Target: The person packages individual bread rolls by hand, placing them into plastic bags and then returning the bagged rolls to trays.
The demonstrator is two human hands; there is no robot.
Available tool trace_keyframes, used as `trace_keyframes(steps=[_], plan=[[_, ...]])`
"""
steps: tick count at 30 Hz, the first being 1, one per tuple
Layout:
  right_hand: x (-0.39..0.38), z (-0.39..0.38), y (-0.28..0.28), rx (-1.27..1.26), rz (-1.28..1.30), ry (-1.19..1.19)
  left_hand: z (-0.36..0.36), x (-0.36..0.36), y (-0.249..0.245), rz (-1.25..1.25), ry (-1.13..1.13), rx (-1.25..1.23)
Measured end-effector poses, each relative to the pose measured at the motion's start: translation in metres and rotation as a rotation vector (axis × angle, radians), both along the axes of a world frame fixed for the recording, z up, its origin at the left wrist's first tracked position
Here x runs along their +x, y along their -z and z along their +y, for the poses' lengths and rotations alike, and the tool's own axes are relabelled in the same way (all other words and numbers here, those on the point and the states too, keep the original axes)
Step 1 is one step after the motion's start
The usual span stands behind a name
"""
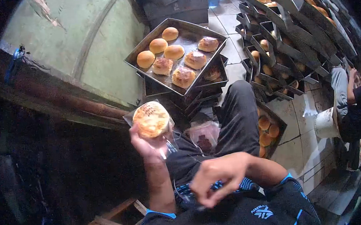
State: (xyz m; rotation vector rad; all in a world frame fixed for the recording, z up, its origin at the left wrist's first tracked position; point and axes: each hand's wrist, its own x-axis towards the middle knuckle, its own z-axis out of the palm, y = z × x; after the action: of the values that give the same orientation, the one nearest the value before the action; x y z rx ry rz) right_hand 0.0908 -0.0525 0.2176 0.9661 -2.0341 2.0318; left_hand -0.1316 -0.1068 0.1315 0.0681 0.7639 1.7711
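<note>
My left hand (146,147) is closed around a round bun (151,119) in a clear plastic bag, raised at the left in front of my body. The bun's top is golden with small dark marks. Low over my lap, close to my shirt, my right hand (219,180) is curled with fingers and thumb drawn together. It is slightly blurred, and what it holds, if anything, cannot be made out. Past my knees, a metal tray (173,26) carries several buns, some bare and some wrapped in clear plastic.
Beneath that tray are more stacked dark trays (196,96). A plastic bag with reddish contents (205,135) rests between my legs. Tall piles of bread trays (284,42) stand at the right. Another tray of buns (269,131) lies beside my knee. A co-worker (355,104) sits at far right.
</note>
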Motion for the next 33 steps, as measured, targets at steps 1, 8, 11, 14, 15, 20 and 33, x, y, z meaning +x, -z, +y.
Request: trace_keyframes(steps=[1, 8, 11, 14, 15, 20, 33], plan=[[0.01, 0.01, 0.011, -0.091, -0.321, -0.019, 0.0, 0.008, -0.012, -0.06, -0.073, 0.004], [-0.017, 0.013, 0.067, 0.461, 0.205, 1.598, -0.021, 0.053, 0.0, -0.204, 0.169, 0.136], [-0.024, 0.018, 0.068, 0.083, 0.126, 1.646, -0.023, 0.078, 0.045, 0.547, -0.142, -0.222], [-0.034, 0.015, 0.079, -0.398, -0.1, 1.593, -0.027, 0.058, 0.046, 1.104, -0.295, 0.056], [-0.035, 0.015, 0.084, -0.434, -0.127, 1.568, -0.029, 0.045, 0.043, 1.234, -0.305, 0.039], [-0.035, 0.05, 0.034, 0.459, 0.0, 1.542, -0.042, 0.003, 0.011, 1.806, -0.637, -0.053], [-0.123, 0.083, 0.166, 0.304, 0.067, 1.515, -0.007, -0.043, 0.094, 1.716, -0.604, -0.091]])
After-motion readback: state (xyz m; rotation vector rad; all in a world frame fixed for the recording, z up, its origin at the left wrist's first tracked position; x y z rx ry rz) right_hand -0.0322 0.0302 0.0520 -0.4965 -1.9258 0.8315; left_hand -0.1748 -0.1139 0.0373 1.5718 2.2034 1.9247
